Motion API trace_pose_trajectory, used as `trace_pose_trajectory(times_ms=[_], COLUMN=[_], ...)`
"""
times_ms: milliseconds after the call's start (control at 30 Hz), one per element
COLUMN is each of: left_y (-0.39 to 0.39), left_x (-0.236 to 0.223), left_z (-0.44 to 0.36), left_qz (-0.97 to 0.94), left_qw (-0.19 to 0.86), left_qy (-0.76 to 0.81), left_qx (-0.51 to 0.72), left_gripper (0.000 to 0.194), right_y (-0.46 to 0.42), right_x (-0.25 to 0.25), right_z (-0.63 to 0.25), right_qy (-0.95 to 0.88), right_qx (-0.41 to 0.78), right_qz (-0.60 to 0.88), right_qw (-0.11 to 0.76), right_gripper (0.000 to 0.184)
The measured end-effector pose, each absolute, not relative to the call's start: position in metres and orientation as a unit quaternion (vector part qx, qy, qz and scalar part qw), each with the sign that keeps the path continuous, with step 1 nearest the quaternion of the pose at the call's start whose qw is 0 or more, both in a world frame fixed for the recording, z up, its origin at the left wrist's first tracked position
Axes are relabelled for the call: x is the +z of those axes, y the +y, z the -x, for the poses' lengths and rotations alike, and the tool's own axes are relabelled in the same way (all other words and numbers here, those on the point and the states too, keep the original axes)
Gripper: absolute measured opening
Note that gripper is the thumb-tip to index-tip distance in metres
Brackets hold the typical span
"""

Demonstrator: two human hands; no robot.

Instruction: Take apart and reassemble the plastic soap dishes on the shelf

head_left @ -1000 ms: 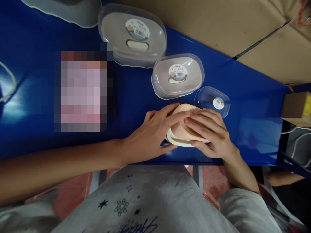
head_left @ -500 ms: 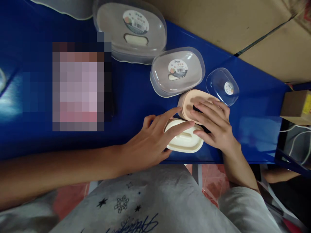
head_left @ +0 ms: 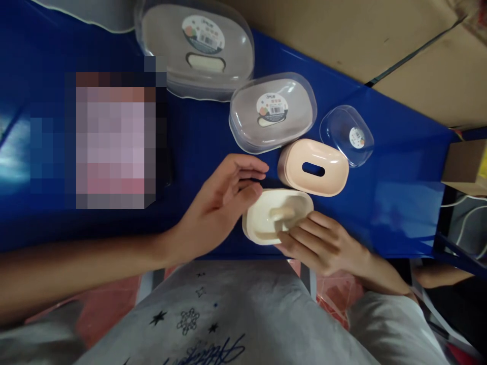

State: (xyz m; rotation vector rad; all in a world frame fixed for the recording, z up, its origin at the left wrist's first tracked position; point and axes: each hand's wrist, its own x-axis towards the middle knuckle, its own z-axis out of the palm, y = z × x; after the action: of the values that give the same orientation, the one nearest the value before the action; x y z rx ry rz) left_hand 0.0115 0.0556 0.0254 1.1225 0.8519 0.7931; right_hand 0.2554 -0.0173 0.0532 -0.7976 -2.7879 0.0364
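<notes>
My right hand (head_left: 321,243) pinches the near right edge of a cream oval plastic piece (head_left: 266,223), thumb hidden below it. This piece is a shallow dish with a raised bar in its middle. At its upper left corner is my left hand (head_left: 224,203), fingers apart and slightly curved, thumb close to the rim; I cannot tell whether it touches. Just beyond, a peach oval plastic piece (head_left: 331,175) with a dark slot in its centre stands on the blue table (head_left: 395,203), with no hand on it.
Two clear covers with labels, a large one (head_left: 236,40) and a medium one (head_left: 292,101), stand beyond my hands. A small clear cover (head_left: 340,126) lies behind the peach piece. Cardboard boxes (head_left: 335,35) line the far edge. A pixelated patch hides part of the left.
My right hand has left the peach piece and come nearer to me, onto the cream piece's edge. My left hand has drawn back leftward, and the cream piece has shifted slightly left and tilted.
</notes>
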Motion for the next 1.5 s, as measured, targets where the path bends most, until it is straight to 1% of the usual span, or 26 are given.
trace_pose_trajectory(times_ms=[33,67,133,200,233,267,333,367,433,467,500,567,633,667,767,833,900,1033,1167,1333,1400,1433,1500], left_y=[0.056,0.055,0.052,0.049,0.047,0.046,0.046,0.046,0.047,0.047,0.047,0.046,0.045,0.045,0.046,0.048,0.051,0.052,0.05,0.048,0.049,0.05,0.051], left_x=[0.027,0.028,0.029,0.03,0.03,0.031,0.031,0.032,0.032,0.033,0.033,0.032,0.031,0.031,0.031,0.031,0.032,0.033,0.028,0.023,0.023,0.023,0.025], left_z=[-0.012,-0.013,-0.014,-0.015,-0.015,-0.015,-0.016,-0.016,-0.018,-0.019,-0.02,-0.022,-0.023,-0.023,-0.024,-0.023,-0.023,-0.02,-0.017,-0.018,-0.019,-0.019,-0.019], left_qz=[-0.445,-0.391,-0.293,-0.215,-0.184,-0.158,-0.12,-0.106,-0.085,-0.077,-0.072,-0.063,-0.059,-0.057,-0.056,-0.061,-0.073,-0.118,-0.157,-0.147,-0.137,-0.135,-0.137], left_qw=[0.729,0.772,0.859,0.919,0.934,0.942,0.942,0.939,0.933,0.931,0.929,0.931,0.932,0.933,0.932,0.929,0.925,0.931,0.935,0.935,0.937,0.938,0.935], left_qy=[0.387,0.38,0.332,0.276,0.264,0.264,0.292,0.309,0.335,0.342,0.346,0.344,0.339,0.339,0.337,0.336,0.337,0.295,0.246,0.245,0.251,0.254,0.263], left_qx=[0.346,0.327,0.258,0.184,0.156,0.135,0.111,0.105,0.104,0.104,0.105,0.106,0.11,0.111,0.124,0.141,0.157,0.181,0.199,0.209,0.2,0.196,0.197], left_gripper=[0.023,0.028,0.044,0.057,0.058,0.057,0.056,0.056,0.058,0.058,0.058,0.059,0.058,0.058,0.055,0.054,0.054,0.059,0.057,0.052,0.051,0.05,0.053], right_y=[-0.018,-0.019,-0.018,-0.016,-0.015,-0.014,-0.011,-0.01,-0.007,-0.005,-0.002,0.003,0.006,0.007,0.004,-0.003,-0.01,-0.016,-0.014,-0.016,-0.014,-0.012,-0.004], right_x=[0.055,0.057,0.059,0.059,0.059,0.058,0.057,0.056,0.054,0.053,0.052,0.049,0.045,0.044,0.044,0.048,0.053,0.061,0.061,0.055,0.05,0.048,0.042], right_z=[-0.256,-0.257,-0.258,-0.261,-0.263,-0.266,-0.274,-0.278,-0.285,-0.288,-0.29,-0.292,-0.291,-0.29,-0.284,-0.278,-0.272,-0.265,-0.264,-0.262,-0.263,-0.265,-0.273], right_qy=[-0.954,-0.954,-0.954,-0.952,-0.949,-0.944,-0.92,-0.901,-0.862,-0.849,-0.844,-0.849,-0.856,-0.857,-0.85,-0.853,-0.873,-0.92,-0.937,-0.95,-0.948,-0.941,-0.907], right_qx=[0.014,0.011,-0.003,-0.011,-0.005,0.008,0.042,0.05,0.04,0.027,0.014,-0.002,-0.015,-0.021,-0.026,-0.014,0.014,0.056,0.043,0.011,0.025,0.045,0.071], right_qz=[0.271,0.268,0.263,0.263,0.266,0.275,0.323,0.361,0.442,0.471,0.49,0.503,0.501,0.499,0.491,0.466,0.419,0.334,0.299,0.271,0.27,0.275,0.322], right_qw=[0.128,0.133,0.141,0.156,0.168,0.182,0.217,0.234,0.247,0.238,0.218,0.164,0.129,0.13,0.189,0.234,0.248,0.198,0.176,0.153,0.169,0.191,0.262], right_gripper=[0.008,0.008,0.009,0.011,0.016,0.025,0.043,0.045,0.034,0.031,0.031,0.039,0.043,0.044,0.044,0.041,0.036,0.029,0.029,0.024,0.025,0.027,0.034])
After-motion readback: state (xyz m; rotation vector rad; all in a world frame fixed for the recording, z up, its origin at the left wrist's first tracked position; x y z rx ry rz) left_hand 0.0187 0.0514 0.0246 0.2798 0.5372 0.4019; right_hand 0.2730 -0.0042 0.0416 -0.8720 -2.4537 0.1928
